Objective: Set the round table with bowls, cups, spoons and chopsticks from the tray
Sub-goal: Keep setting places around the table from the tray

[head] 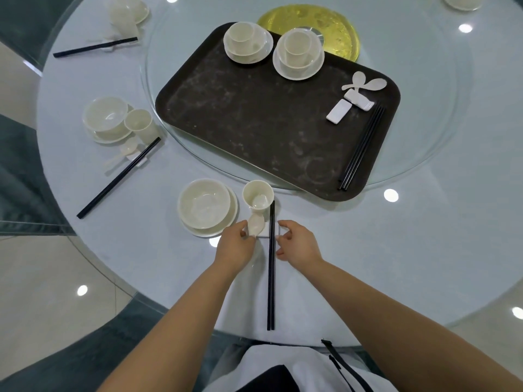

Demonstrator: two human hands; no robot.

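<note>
- Spoon [256, 225] is lying on the white rest [266, 232] beside the chopsticks [271, 267], below the cup [257, 196].
- Left hand [236, 244] is pinching the spoon; right hand [297, 244] is touching the rest, fingers loosely curled.
- Next, I judge, two sets are waiting on the tray [254, 123].

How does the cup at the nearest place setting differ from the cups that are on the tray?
1. The nearest cup stands alone on the table, beside its bowl; each tray cup sits nested inside a bowl.
2. The nearest cup is off the tray; the tray cups are at its far end.

All look the same pale cream and stand upright.
</note>
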